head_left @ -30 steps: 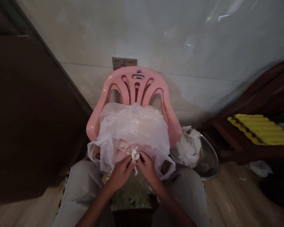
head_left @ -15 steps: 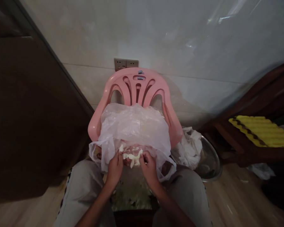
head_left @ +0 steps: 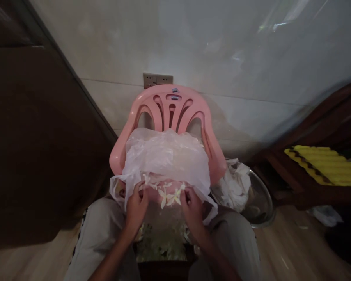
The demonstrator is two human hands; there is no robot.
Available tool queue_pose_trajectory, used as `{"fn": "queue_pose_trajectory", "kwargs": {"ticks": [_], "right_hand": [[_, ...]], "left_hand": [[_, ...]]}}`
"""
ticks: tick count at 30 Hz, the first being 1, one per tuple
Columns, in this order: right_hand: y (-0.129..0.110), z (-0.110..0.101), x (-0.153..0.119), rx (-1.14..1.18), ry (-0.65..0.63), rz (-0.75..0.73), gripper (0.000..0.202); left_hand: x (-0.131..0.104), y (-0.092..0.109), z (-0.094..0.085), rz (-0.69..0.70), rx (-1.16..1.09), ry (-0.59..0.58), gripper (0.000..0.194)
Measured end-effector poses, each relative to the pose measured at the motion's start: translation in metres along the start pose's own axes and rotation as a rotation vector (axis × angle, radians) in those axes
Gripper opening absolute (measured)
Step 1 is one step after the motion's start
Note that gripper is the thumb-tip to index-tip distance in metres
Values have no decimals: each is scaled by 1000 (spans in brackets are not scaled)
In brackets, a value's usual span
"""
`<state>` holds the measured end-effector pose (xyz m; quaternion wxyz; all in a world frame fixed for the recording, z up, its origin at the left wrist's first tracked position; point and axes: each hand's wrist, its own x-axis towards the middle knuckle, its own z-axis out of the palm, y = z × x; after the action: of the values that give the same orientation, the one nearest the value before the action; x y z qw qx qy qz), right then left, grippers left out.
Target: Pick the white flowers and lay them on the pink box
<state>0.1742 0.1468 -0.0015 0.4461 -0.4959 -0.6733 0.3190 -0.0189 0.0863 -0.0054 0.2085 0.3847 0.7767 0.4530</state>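
My left hand [head_left: 137, 200] is closed in a pinch, with a white flower [head_left: 146, 178] at its fingertips. Opposite it, my right hand [head_left: 190, 202] pinches another narrow-petalled white flower [head_left: 181, 187]. More pale flowers [head_left: 163, 197] show in the gap between my hands; whether a thread joins them I cannot make out. A translucent white plastic bag [head_left: 166, 152] is spread over the seat of a pink plastic chair [head_left: 206, 117] just beyond my fingers. Several small petals lie near the bag's front edge.
Below my hands, between my knees, is a dark greenish surface [head_left: 162, 242]. To the right stand a metal basin [head_left: 267, 191] with a crumpled white bag [head_left: 236, 183] and a wooden bench [head_left: 280, 164] bearing a yellow ridged tray [head_left: 324, 164]. A dark cabinet [head_left: 46, 148] rises at left.
My hands have moved farther apart, left hand leftward and right hand rightward. The flowers between them are more spread out. The view has shifted slightly.
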Motion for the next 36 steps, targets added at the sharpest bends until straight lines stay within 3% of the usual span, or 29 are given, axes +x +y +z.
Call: {"fn": "queue_pose_trajectory", "kwargs": {"ticks": [3,7,10,21,36], "right_hand": [[-1,12,-6,-6,-184,-90,19],[-4,22,-12,15,-298,-107,14],[-4,25,-13,80,-338,-86,14],[3,35,-10,450,-434,209,23],[11,42,-3,620,-459,373,35]], "left_hand": [[-9,9,5,31,31,-74,51],[-19,15,15,234,-44,-258,33],[-23,15,22,342,-105,-357,30],[-18,12,22,238,-211,-428,29],[-17,18,19,232,-218,-427,37]]}}
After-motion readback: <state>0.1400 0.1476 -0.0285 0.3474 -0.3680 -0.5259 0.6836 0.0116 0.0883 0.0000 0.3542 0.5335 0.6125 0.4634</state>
